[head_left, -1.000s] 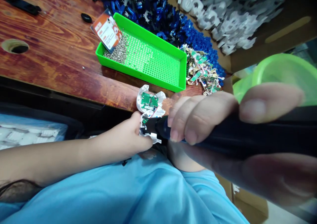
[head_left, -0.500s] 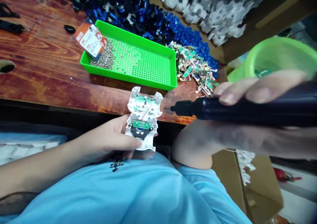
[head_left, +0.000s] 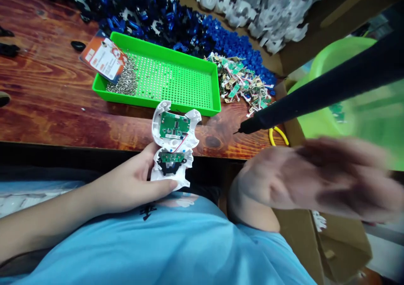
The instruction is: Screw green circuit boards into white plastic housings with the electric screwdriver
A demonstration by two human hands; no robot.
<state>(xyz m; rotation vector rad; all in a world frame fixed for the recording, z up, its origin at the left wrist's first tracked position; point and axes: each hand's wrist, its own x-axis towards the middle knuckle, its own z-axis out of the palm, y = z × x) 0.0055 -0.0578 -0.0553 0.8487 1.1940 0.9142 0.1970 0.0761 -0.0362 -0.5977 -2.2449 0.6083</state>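
Gripping a white casing (head_left: 173, 150), the left hand (head_left: 132, 184); the blurred right hand (head_left: 315, 175) seemingly spread, off the screwdriver (head_left: 315, 93)

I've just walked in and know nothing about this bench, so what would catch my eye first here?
Probably the bright green perforated tray on the wooden table, with a heap of small screws in its left corner. Just in front of it, the left hand holds an opened white plastic casing showing green circuit boards. To the right, a dark power screwdriver hangs above the blurred, open right hand.
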